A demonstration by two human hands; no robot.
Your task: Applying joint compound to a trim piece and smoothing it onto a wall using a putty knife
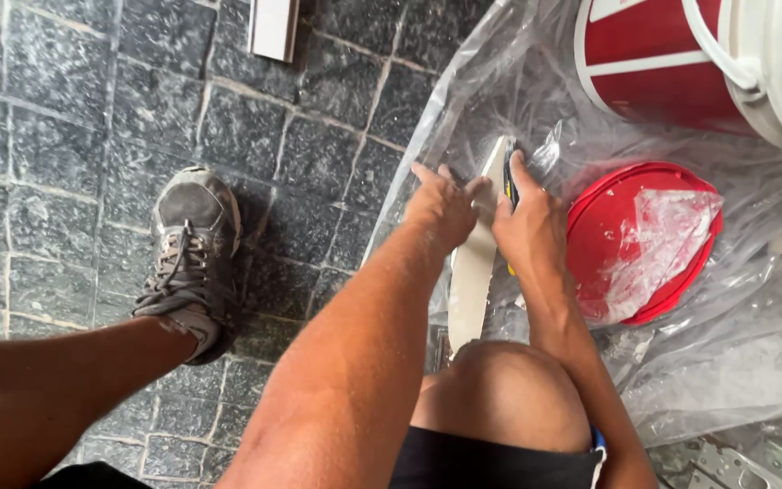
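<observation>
Hands: left (441, 210) steadies one white strip (472, 272) | right (529, 226) grips one knife (510, 186) | one red lid (644, 240)

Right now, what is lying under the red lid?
The red lid rests on a clear plastic sheet spread over dark stone tiles. Whatever sits directly beneath it is covered.

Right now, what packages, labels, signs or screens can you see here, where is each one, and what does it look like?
Bucket: top right, on the clear plastic sheet; round, red with white bands, a white rim and a white handle.
Lid: on the sheet just right of the right hand; round, red, with crumpled clear film lying on it.
No signs or screens show.
</observation>
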